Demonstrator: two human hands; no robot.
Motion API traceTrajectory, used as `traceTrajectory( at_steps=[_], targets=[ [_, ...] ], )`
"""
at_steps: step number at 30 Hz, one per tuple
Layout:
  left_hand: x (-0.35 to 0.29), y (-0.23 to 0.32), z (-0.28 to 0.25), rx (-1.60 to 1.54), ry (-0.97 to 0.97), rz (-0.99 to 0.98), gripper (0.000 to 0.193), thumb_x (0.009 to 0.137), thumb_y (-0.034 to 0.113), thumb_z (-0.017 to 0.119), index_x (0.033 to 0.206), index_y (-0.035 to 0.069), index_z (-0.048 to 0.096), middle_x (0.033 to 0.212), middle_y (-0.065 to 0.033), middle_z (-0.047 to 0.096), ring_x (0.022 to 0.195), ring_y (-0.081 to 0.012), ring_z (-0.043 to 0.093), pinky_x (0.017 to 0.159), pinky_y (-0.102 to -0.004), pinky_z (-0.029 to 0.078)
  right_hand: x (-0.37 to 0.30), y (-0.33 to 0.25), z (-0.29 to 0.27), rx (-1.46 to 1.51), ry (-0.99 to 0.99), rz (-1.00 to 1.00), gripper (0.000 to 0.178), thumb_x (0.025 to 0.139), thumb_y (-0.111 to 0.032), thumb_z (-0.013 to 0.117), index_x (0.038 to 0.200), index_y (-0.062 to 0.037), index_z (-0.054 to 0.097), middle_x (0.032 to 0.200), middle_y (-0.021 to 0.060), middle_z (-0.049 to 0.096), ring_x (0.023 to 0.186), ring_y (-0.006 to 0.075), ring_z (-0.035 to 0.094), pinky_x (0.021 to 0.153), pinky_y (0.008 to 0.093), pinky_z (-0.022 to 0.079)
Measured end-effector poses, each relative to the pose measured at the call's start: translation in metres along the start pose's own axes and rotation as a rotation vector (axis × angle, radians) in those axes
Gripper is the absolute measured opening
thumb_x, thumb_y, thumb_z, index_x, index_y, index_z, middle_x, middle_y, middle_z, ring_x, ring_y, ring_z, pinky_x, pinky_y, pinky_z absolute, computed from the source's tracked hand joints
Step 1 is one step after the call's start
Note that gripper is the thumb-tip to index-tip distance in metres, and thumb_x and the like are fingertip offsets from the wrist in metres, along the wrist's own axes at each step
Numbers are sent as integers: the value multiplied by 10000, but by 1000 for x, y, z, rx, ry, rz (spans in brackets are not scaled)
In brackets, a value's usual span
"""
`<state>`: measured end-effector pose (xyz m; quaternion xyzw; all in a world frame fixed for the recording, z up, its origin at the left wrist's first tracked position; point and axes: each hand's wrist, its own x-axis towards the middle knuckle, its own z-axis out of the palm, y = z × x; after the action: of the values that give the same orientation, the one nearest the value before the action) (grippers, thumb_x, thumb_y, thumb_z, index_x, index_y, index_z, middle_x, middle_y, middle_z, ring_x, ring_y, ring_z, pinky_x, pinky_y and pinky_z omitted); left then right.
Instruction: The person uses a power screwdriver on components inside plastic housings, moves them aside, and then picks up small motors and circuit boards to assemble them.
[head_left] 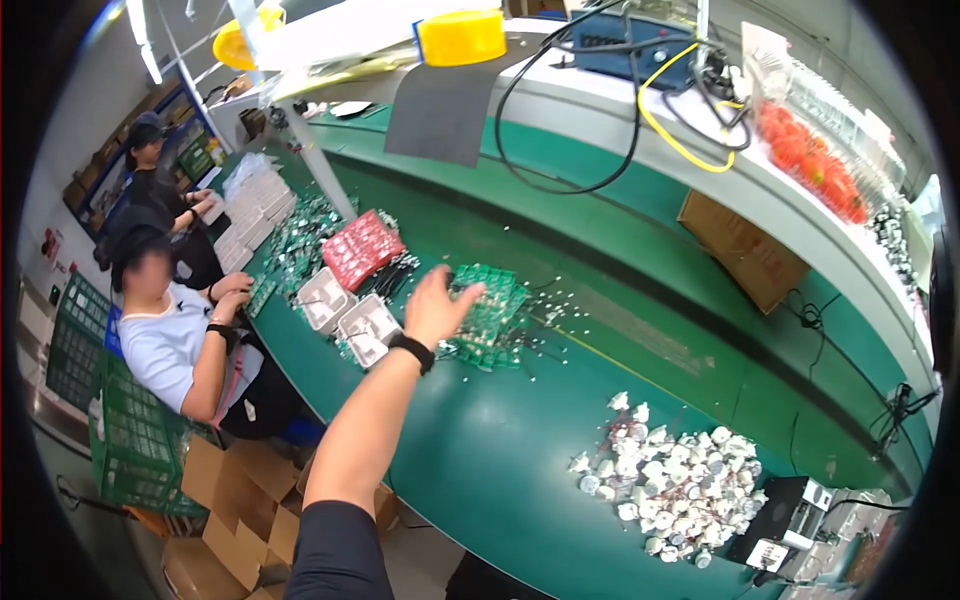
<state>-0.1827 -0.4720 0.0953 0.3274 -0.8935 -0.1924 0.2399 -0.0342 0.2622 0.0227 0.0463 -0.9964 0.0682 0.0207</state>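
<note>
My left hand (434, 308) reaches out over the green work surface, with a black band on its wrist. Its thumb is spread away from the fingers, and I make out nothing held between them. Right beside the thumb lies a loose pile of green circuit boards (490, 318), with small white bits (562, 308) scattered off its right side. To the left of the hand are two light grey plastic trays (368, 328) and a red tray or pack (362, 250). My right hand is out of the picture.
A heap of white parts with wires (680, 485) lies at the right, beside a black box-shaped device (785, 520). Co-workers sit at the left; the nearer person (180, 345) handles a green board. Open cardboard boxes (235, 500) stand below the table edge. A shelf (720, 130) with cables runs overhead.
</note>
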Motion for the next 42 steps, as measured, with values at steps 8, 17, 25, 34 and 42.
traceTrajectory(
  at_steps=[8, 17, 25, 34, 42],
  targets=[
    [-13, 27, 55, 257, -206, 89, 934, 824, 701, 614, 1478, 65, 411, 1482, -262, 417, 1377, -392, 407, 1127, -460, 347, 2, -2, -3, 43, -64, 101, 286, 976, -296, 544, 868, -33, 579, 743, 244, 622, 677, 467, 592, 618, 537, 476],
    [-50, 90, 57, -36, -72, 115, 639, 901, 520, 613, 1340, 63, 526, 1368, -256, 518, 1199, -422, 554, 950, -495, 484, -4, 11, 12, -8, 20, 54, 240, 963, -264, 566, 876, -43, 596, 713, 216, 612, 649, 440, 589, 603, 520, 476],
    [53, -77, 58, 341, -434, -349, 1123, 566, 528, 900, 1438, 49, 381, 1332, -211, 564, 1242, -372, 563, 1036, -442, 479, -8, 26, 28, 103, 112, -26, 244, 946, -245, 589, 788, -60, 585, 685, 190, 580, 607, 397, 566, 567, 489, 460],
    [16, -10, 46, 350, -228, -284, 1105, 569, 425, 888, 1491, 140, 351, 1289, -195, 598, 1224, -386, 568, 1023, -463, 480, -9, 23, 23, 191, 249, -88, 251, 930, -209, 621, 733, -66, 560, 657, 165, 562, 584, 375, 557, 546, 474, 451],
    [-91, 122, -77, 74, 70, 645, 884, 592, 242, 806, 1385, 57, 463, 1252, -205, 591, 1186, -405, 546, 1057, -453, 427, -16, 29, 22, 297, 299, -116, 254, 895, -218, 689, 724, -77, 566, 652, 151, 571, 590, 350, 581, 563, 457, 473]
  ],
)
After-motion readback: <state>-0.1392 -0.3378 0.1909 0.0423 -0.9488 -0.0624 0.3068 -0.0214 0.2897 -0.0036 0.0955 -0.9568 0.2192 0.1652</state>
